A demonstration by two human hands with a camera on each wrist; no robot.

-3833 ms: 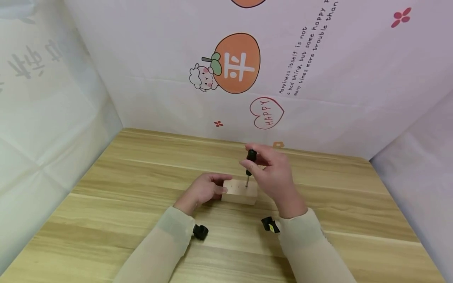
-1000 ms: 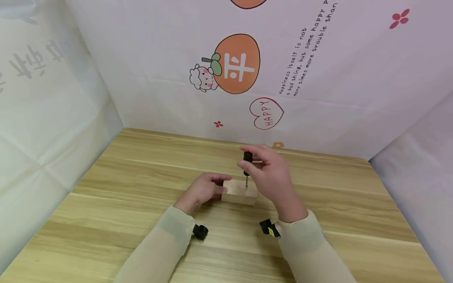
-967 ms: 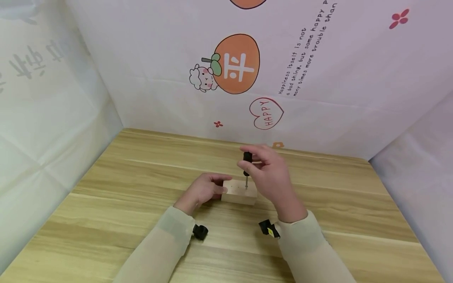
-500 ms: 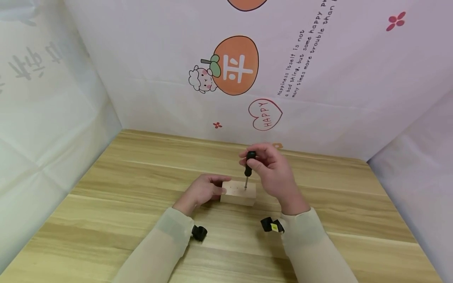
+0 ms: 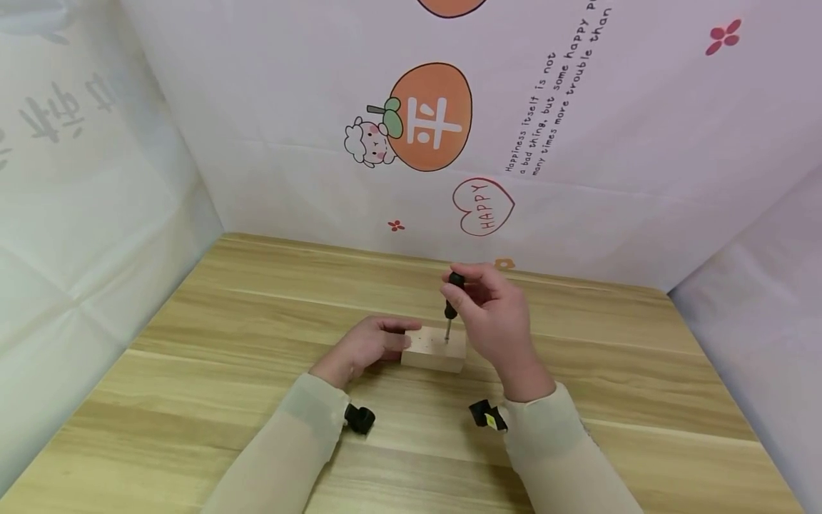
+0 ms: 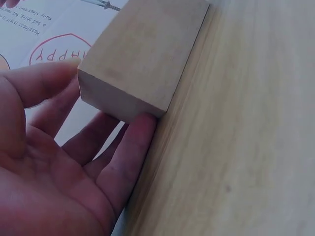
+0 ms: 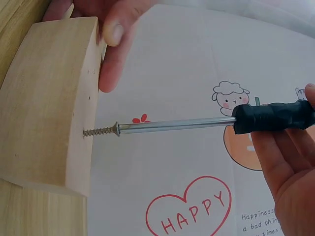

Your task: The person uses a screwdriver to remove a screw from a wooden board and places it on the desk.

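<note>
A pale wooden block (image 5: 433,359) with several small holes in its top lies on the table. My left hand (image 5: 371,344) grips its left end; in the left wrist view the thumb is at the top edge and fingers press the end face (image 6: 115,103). My right hand (image 5: 497,314) holds the black handle of a screwdriver (image 7: 270,117) between thumb and fingers, tool nearly upright. In the right wrist view the metal shaft meets the head of a screw (image 7: 101,131), whose tip is in the block's top near its right end, much of the thread showing.
The wood-grain table (image 5: 257,400) runs up to a white printed backdrop (image 5: 295,178) close behind the hands. Side sheets rise at left and right. A black wrist camera (image 5: 359,420) sits at the left cuff, another camera (image 5: 488,415) at the right.
My right hand's fingers have shifted around the screwdriver handle and its lean has varied slightly. The screwdriver tip stays at the same spot on the block, which my left hand keeps holding.
</note>
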